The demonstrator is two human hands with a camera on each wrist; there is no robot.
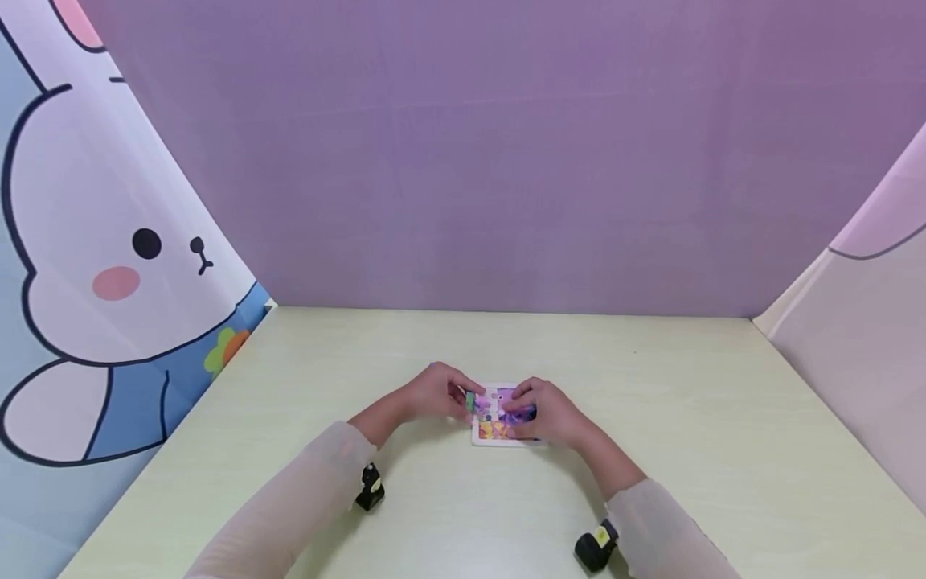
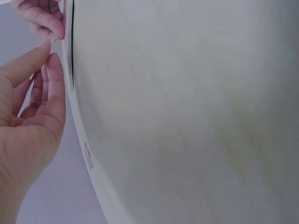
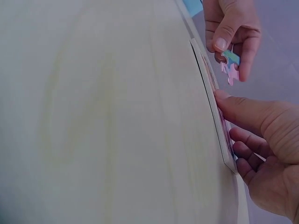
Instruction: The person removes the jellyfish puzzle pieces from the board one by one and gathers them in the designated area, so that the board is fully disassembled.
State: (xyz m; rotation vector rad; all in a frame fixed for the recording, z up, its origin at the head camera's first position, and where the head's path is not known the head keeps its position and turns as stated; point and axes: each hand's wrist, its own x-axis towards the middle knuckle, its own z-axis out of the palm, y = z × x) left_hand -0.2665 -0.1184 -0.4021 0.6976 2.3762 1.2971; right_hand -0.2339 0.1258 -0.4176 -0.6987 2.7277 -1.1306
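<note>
Well, left fingers (image 3: 250, 49) pinching a pink-and-green piece (image 3: 231, 58); right fingers (image 3: 250, 141) bent, parted, touching the puzzle (image 1: 493, 412).

Plain purple back wall (image 1: 506, 161) with faint creases, meeting the far edge of a pale wood-look table (image 1: 441, 523). On the left, slanting bunny-print sheet (image 1: 79, 193) in white and light blue, with pink cheek, black eye and green-and-orange flower; on the right, pale sheet (image 1: 861, 338), pinkish above a dark curved line. Soft light, slight sheen on the table.
</note>
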